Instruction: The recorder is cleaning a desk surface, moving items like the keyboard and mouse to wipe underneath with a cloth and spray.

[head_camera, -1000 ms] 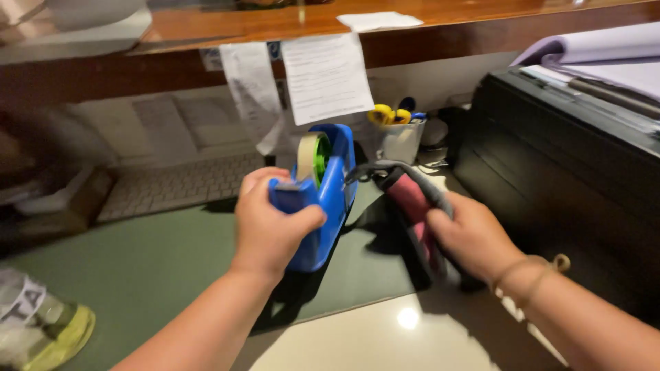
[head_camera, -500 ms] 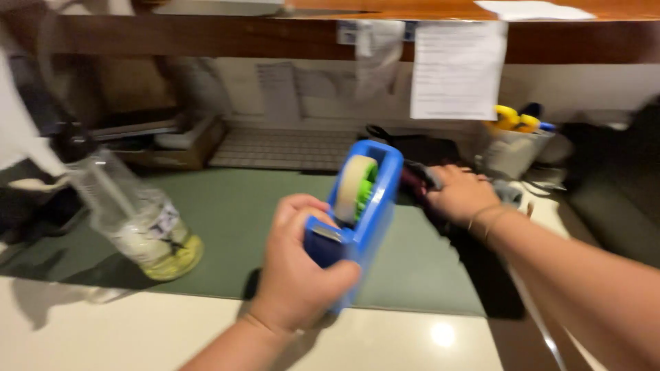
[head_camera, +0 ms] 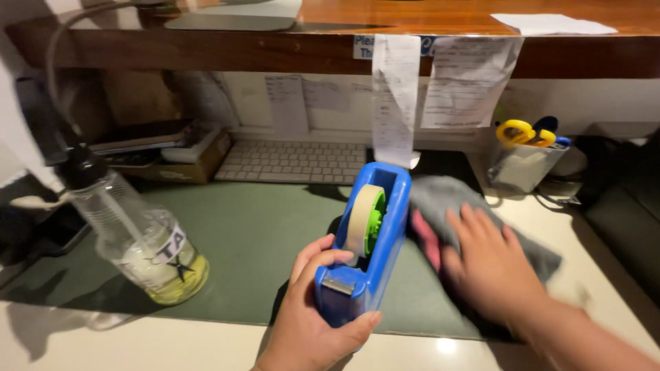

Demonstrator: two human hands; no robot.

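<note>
Blue tape dispenser [head_camera: 371,254] (below white paper slips [head_camera: 395,99]) gripped by left-hand fingers [head_camera: 344,257]; right-hand fingers [head_camera: 474,223] spread on grey cloth [head_camera: 447,196].

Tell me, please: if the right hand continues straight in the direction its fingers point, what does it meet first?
Probably the keyboard. The right hand lies on the grey cloth, fingers pointing up-left past the blue tape dispenser; depth is unclear.

My right hand [head_camera: 491,271] is motion-blurred and covers part of the grey cloth [head_camera: 447,199]. My left hand [head_camera: 313,323] hides the tape dispenser [head_camera: 368,254] base and is cut by the lower edge. The scissors [head_camera: 526,132] blades are hidden in the cup [head_camera: 519,168].
</note>
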